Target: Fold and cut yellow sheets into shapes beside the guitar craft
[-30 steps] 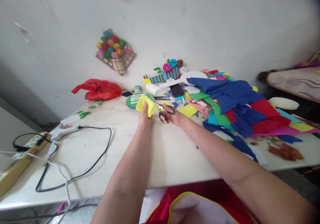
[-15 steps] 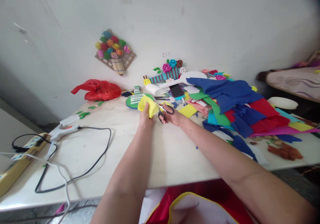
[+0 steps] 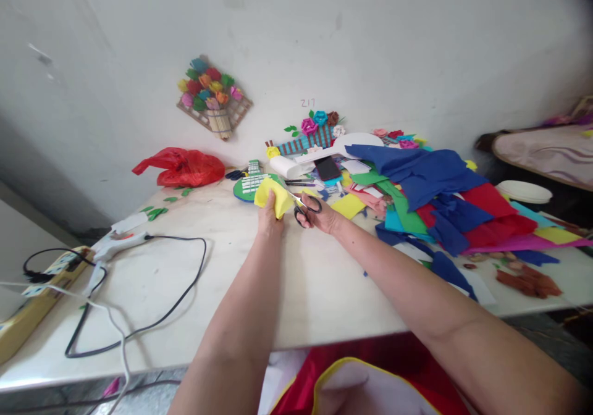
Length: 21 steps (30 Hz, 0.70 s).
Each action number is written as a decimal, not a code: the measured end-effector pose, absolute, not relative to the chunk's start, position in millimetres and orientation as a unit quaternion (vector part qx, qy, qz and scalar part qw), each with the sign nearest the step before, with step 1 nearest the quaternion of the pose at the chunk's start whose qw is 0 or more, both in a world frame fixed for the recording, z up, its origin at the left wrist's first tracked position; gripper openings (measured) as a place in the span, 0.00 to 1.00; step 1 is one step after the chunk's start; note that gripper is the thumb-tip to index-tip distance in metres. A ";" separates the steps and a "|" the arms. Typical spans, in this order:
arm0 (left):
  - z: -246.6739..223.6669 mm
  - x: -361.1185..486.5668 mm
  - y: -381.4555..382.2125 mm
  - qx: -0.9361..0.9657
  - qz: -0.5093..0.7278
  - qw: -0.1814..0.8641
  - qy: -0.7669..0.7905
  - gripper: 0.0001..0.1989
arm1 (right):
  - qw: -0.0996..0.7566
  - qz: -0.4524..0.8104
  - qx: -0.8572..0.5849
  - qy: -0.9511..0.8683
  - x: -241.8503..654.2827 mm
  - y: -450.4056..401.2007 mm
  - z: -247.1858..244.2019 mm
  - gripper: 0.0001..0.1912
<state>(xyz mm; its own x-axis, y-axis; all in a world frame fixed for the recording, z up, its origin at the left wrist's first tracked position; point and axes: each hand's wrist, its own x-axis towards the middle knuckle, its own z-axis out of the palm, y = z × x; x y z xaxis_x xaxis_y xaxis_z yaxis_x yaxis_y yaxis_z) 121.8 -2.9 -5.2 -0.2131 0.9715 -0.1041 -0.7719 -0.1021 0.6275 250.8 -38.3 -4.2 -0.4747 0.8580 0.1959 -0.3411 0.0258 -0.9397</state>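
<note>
At the right edge of the green board (image 3: pixel 241 190), my left hand (image 3: pixel 269 218) pinches the yellow paper (image 3: pixel 280 201) closed under its thumb, while farther right my right hand (image 3: pixel 323 217), fingers curled through the handles, slants the scissors (image 3: pixel 298 203) leftward at it.

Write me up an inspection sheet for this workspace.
Surface: pale table, a few small scraps on it.
Things in hand: yellow sheet, creased; black-handled scissors, blades at the sheet's edge, cutting contact unclear.
Clutter: heap of coloured sheets on the right; smartphone among papers; red plastic bag and green leaf-shaped cutouts on the left.
Hands: left hand grips the sheet; right hand holds the scissors.
Cables: black cord loops from the glue gun; white cable crosses the power strip.
Surroundings: wall behind, bearing a craft-flower hanging and handwritten "217".
</note>
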 end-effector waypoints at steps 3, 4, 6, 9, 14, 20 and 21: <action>-5.5 121.1 -1.8 0.172 0.722 0.605 0.289 0.05 | 0.457 0.652 -0.241 -0.554 250.5 -37.8 -4.3 0.29; -5.8 120.8 -1.4 0.171 0.723 0.605 0.288 0.05 | 0.459 0.651 -0.243 -0.554 250.4 -37.9 -4.2 0.29; -6.4 120.2 -0.5 0.170 0.723 0.605 0.286 0.05 | 0.462 0.647 -0.244 -0.555 250.3 -38.3 -3.8 0.28; -7.4 119.5 0.4 0.170 0.724 0.605 0.284 0.06 | 0.468 0.638 -0.247 -0.559 250.0 -39.7 -2.5 0.27; -9.1 119.0 1.7 0.181 0.722 0.601 0.291 0.09 | 0.474 0.629 -0.260 -0.558 249.3 -41.8 -0.2 0.26; -9.4 119.1 3.1 0.181 0.721 0.595 0.307 0.12 | 0.466 0.640 -0.248 -0.559 249.6 -41.2 -1.2 0.27; -9.2 119.1 3.0 0.179 0.721 0.595 0.307 0.13 | 0.465 0.641 -0.246 -0.559 249.7 -41.0 -1.5 0.27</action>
